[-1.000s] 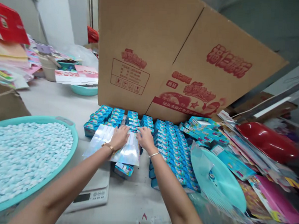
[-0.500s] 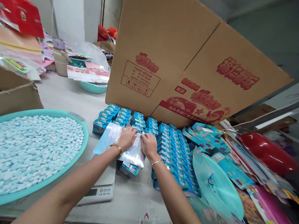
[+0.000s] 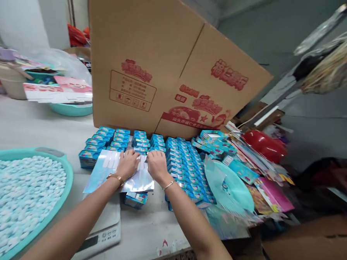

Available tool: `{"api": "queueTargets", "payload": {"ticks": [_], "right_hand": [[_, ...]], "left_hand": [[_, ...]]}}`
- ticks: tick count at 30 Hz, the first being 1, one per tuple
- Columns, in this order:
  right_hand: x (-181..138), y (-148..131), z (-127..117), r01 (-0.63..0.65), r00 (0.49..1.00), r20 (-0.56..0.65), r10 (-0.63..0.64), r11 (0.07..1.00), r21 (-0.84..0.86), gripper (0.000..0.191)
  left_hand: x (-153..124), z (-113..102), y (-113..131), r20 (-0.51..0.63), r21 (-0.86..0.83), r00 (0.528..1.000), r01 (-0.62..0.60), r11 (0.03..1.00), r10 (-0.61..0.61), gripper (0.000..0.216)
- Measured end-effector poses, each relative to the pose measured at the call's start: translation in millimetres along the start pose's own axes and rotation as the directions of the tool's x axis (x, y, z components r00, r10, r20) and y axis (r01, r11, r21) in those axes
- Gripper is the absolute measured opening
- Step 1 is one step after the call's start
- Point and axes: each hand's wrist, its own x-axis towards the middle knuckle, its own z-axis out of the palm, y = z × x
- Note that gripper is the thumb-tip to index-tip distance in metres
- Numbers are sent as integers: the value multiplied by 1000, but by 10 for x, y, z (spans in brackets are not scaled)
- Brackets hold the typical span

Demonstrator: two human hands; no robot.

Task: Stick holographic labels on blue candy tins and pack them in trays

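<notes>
My left hand [image 3: 128, 164] and my right hand [image 3: 157, 166] lie side by side on shiny holographic bags [image 3: 101, 169], fingers curled and pinching the top edge of one bag. The bags lie over rows of small blue boxes [image 3: 183, 161] on the table and partly over a white digital scale [image 3: 102, 235]. One blue box [image 3: 135, 199] sticks out from under the bags, just below my hands. Each wrist wears a thin bracelet.
A big cardboard box [image 3: 153, 63] with red print stands right behind the blue boxes. A teal basin [image 3: 67, 178] of pale blue-white candies sits at the left. Teal plastic lids [image 3: 231, 185], coloured cards and a red glossy object [image 3: 264, 145] crowd the right. A second teal basin [image 3: 71, 110] is at the back left.
The view has swung to the right, so the candy basin sits further left. My hands stay together on the bag's top edge, barely moved.
</notes>
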Motion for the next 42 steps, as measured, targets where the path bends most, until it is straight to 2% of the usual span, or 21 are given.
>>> {"api": "queueTargets", "payload": {"ticks": [3,6,9,12,14,15,16,17,18,21,23,25,28,31,34,36,39,40,42], "right_hand": [[-170,-13,-337,-68,998,-15,69,995,71,16],[-409,97,-641,-207,977,22,211,922,326,15],[-743,276,-872,-316,938,90,334,725,612,14],[-1183,388,-1044,-374,904,195,380,483,791,16],[-1505,388,-1130,-410,880,277,385,323,853,19],[-1664,368,-1163,-428,866,315,389,251,868,20],[-1817,338,-1189,-443,851,346,394,187,877,21],[-1961,302,-1208,-456,836,374,401,131,880,22],[-2093,265,-1220,-469,822,401,404,82,879,23],[-2413,178,-1223,-506,784,468,407,-18,862,26],[-2564,160,-1208,-526,763,489,423,-34,850,26],[-2671,171,-1190,-542,743,490,455,-19,840,25],[-2763,208,-1168,-558,722,479,500,11,830,24],[-2812,231,-1108,-560,713,468,522,23,828,24],[-2855,253,-900,-520,705,442,555,-20,854,22],[-2876,281,-638,-473,640,384,666,-52,879,32],[-2857,326,-127,-459,462,249,851,-11,889,48],[-2831,332,40,-490,430,220,876,22,871,50],[-2752,320,318,-578,415,195,888,92,811,53]], "left_hand": [[14,10,3,16,14,999,-28,999,28,31],[51,-44,11,24,14,998,-51,999,50,30],[116,-192,83,8,-27,998,-65,998,65,33],[70,-401,321,-34,-141,996,-90,986,86,39],[-113,-523,588,8,-351,994,-98,931,108,44],[-256,-564,743,77,-517,988,-73,853,131,47],[-424,-590,903,188,-684,968,5,730,169,51],[-608,-599,1060,296,-785,927,98,612,232,56],[-796,-592,1208,388,-829,863,174,532,323,61],[-1268,-500,1550,517,-841,723,327,432,459,71],[-1452,-407,1687,559,-824,685,393,409,468,66],[-1544,-319,1767,591,-802,680,440,404,434,55],[-1596,-231,1816,622,-770,697,464,437,357,47],[-1613,-198,1814,613,-765,718,435,476,330,47],[-1608,-170,1771,568,-788,755,382,484,328,47],[-1589,-134,1727,512,-809,813,349,473,275,45],[-1545,-68,1674,397,-851,913,326,412,98,40],[-1532,-48,1667,372,-865,927,328,380,47,38],[-1516,-18,1663,359,-885,933,343,315,-8,38]]}}
